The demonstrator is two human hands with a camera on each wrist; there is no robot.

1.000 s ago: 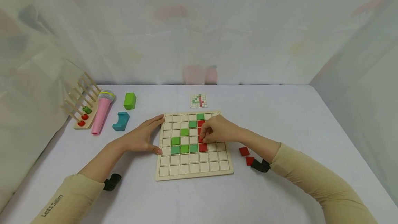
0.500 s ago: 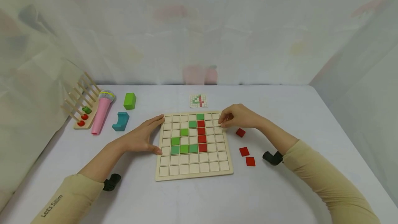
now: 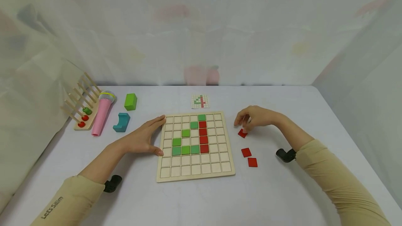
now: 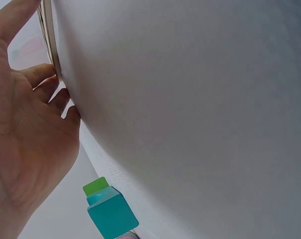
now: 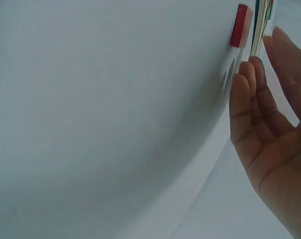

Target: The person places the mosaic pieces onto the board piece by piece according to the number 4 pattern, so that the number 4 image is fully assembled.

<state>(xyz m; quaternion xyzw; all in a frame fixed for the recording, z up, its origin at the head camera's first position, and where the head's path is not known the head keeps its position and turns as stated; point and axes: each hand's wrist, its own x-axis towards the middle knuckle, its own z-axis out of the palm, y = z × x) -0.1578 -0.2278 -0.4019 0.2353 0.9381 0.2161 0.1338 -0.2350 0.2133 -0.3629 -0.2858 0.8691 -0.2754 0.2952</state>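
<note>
A wooden grid board (image 3: 216,174) lies mid-table, with several green tiles (image 3: 185,133) and a column of several red tiles (image 3: 203,132) in its squares. My left hand (image 3: 141,138) rests against the board's left edge, thumb and fingers spread apart; the left wrist view shows its fingertips (image 4: 55,68) at that edge. Right of the board, my right hand (image 3: 260,117) hovers close over a loose red tile (image 3: 242,134), its fingers loosely bent and nothing seen between them. Nearer the front lie two more loose tiles, one red tile (image 3: 246,152) and another red tile (image 3: 252,162).
Behind the board is a small pattern card (image 3: 200,101). To the left are a teal arch block (image 3: 122,122), a green block (image 3: 130,102), a pink toy microphone (image 3: 102,114) and a pegged wooden stand (image 3: 80,127). A patterned cloth (image 3: 260,51) hangs behind the table.
My right hand has left the red column and moved right, off the board to the loose red tile. The full red column now shows. My left hand has stayed in place.
</note>
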